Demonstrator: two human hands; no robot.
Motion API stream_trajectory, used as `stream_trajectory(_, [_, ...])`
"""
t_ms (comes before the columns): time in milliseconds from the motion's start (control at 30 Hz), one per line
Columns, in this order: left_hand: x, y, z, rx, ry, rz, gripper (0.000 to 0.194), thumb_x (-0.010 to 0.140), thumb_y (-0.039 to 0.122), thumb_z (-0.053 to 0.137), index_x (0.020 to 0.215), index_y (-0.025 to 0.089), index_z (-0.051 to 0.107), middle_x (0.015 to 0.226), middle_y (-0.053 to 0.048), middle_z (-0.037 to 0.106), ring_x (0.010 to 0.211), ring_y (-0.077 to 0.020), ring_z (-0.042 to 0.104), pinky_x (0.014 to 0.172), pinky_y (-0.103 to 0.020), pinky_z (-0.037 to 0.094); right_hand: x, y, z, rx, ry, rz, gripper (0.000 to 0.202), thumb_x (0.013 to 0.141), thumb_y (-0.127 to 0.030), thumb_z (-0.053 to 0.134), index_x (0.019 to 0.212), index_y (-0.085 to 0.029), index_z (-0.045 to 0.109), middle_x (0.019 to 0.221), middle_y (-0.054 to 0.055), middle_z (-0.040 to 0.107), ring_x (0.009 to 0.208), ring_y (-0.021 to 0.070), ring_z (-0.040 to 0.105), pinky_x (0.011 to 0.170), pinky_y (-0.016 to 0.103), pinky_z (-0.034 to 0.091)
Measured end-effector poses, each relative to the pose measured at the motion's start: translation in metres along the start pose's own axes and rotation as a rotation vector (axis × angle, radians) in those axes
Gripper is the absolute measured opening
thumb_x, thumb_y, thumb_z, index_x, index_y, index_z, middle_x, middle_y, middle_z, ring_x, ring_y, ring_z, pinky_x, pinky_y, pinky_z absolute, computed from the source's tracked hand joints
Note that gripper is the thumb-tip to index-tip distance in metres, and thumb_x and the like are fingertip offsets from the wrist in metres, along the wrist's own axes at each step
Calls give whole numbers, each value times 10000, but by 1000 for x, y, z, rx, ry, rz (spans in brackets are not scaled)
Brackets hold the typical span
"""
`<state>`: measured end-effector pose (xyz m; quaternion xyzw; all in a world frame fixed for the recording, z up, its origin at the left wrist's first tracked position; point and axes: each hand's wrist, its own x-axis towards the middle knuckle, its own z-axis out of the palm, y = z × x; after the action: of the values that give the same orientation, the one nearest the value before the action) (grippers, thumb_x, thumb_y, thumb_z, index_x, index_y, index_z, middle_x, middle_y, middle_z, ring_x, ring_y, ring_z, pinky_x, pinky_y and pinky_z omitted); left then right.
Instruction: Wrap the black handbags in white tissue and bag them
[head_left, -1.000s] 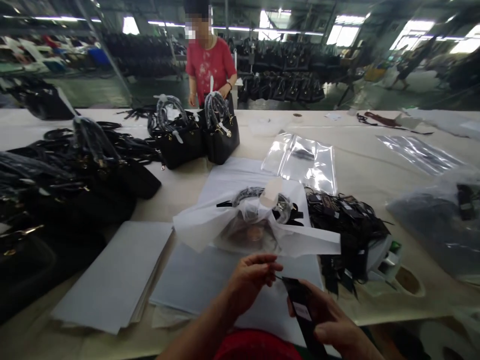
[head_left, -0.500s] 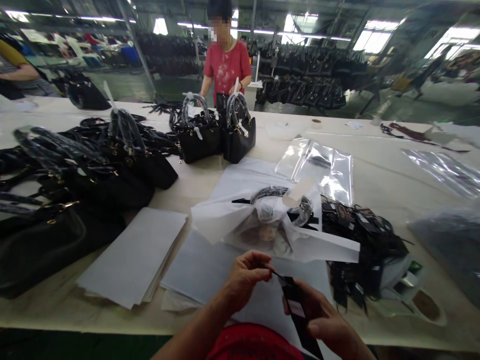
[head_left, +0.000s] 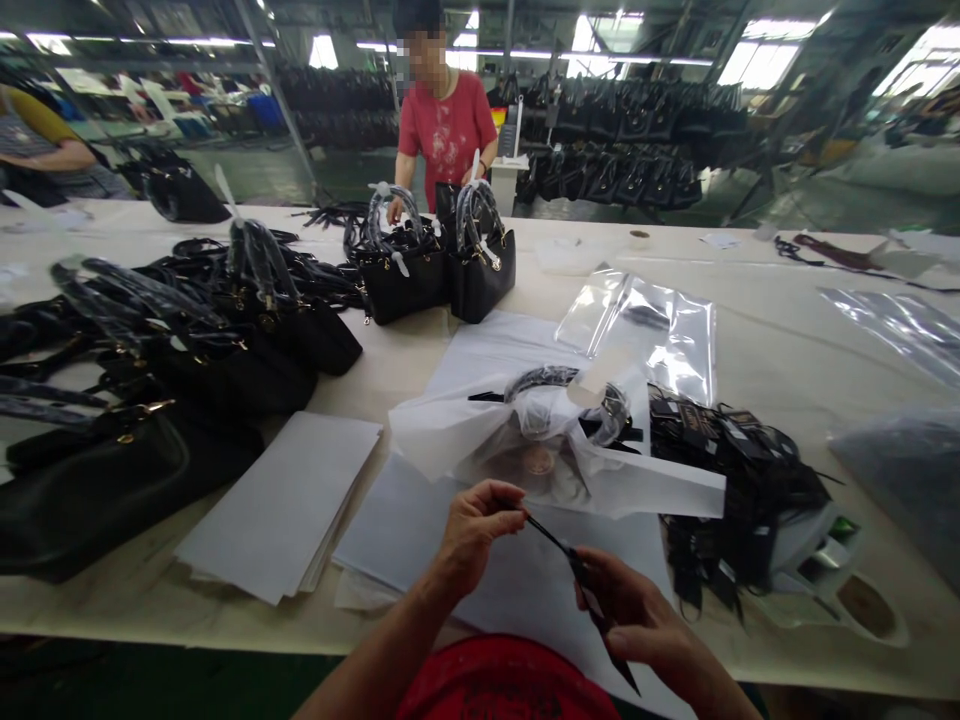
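Observation:
Between the thumb and fingers of my left hand (head_left: 476,535) is the end of a thin black cord (head_left: 546,532). The cord runs taut to a black tag (head_left: 596,610), seen nearly edge-on and gripped in my right hand (head_left: 634,610). Just beyond both hands lies a bag wrapped in white paper (head_left: 536,460), its plastic-covered handles sticking up and a round emblem showing through. Under it are large white sheets (head_left: 397,530). A heap of black tags (head_left: 742,480) is to the right of the wrapped bag.
Black handbags (head_left: 180,430) crowd the left, beside a paper stack (head_left: 285,500). Two upright bags (head_left: 480,275) stand farther back, before a person in a red shirt (head_left: 450,130). Clear plastic bags (head_left: 652,320) lie behind the wrapped bag. A tape roll (head_left: 870,605) sits at right.
My left hand has moved slightly left and up, drawing the cord out longer from the tag. The tag has turned from face-on to nearly edge-on. The person's hand now shows behind the bags.

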<state>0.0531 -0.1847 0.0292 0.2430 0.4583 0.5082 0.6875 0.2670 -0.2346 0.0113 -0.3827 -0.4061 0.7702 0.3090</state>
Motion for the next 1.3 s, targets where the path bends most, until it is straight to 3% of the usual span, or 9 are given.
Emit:
stream_trajectory(167, [0,3,-1,33,5,-12,239,481,143,748,699,122,651,600,-35,660,568,-127,587,542,-214,407,0,-3,0,-494,115,24,684,625,-265,684,1277,-220,480,840,2,531,648,123,448,587,258,358])
stream_trajectory(300, [1,-1,0,18,-13,-38,282,508,179,753,750,126,619,588,-25,647,566,-167,625,492,-220,395,1,-6,8,-712,207,-42,652,633,-187,643,1265,-212,485,868,12,560,697,144,476,630,273,398])
stream_trajectory(400, [2,-4,0,0,3,-43,310,513,184,764,774,124,607,593,-19,640,558,-157,624,491,-214,392,2,-6,10,-757,215,-109,637,646,-195,644,1263,-215,486,946,34,576,771,166,506,671,287,420])
stream_trajectory(533, [2,-7,1,-6,3,-55,329,505,169,769,788,120,610,614,-7,627,571,-157,631,497,-213,391,3,-4,9,-779,218,-140,628,666,-215,642,1271,-209,471,907,30,571,698,147,494,622,278,421])
stream_trajectory(800, [0,-1,-1,-106,-93,-165,363,484,175,815,779,117,613,625,-2,613,553,-149,632,471,-194,376,8,5,5,-807,253,-197,610,693,-222,639,1270,-228,443,861,6,553,635,122,483,580,264,424])
stream_trajectory(933, [1,4,0,-215,-88,-269,372,482,137,825,777,116,599,623,-6,610,563,-133,627,493,-185,408,9,14,5,-863,319,-343,555,726,-220,634,1231,-236,404,837,1,560,599,116,495,557,254,429])
stream_trajectory(1067, [3,3,3,-224,9,-273,335,511,97,791,775,116,585,639,-15,615,570,-127,627,495,-181,420,9,16,7,-1024,229,-526,383,769,-183,602,1110,-243,438,887,25,557,602,107,510,550,233,433])
stream_trajectory(1167, [3,1,4,-196,64,-257,344,497,89,781,777,113,583,639,-15,617,558,-132,627,491,-187,420,8,16,9,-1077,123,-531,337,792,-170,576,1101,-249,465,978,53,540,633,105,531,556,226,439])
stream_trajectory(1300, [4,-3,2,-177,103,-241,349,483,91,776,771,115,580,639,-4,610,551,-134,625,487,-193,412,8,17,9,-1074,85,-506,435,801,-181,564,1212,-272,452,1007,65,529,696,128,556,585,241,451])
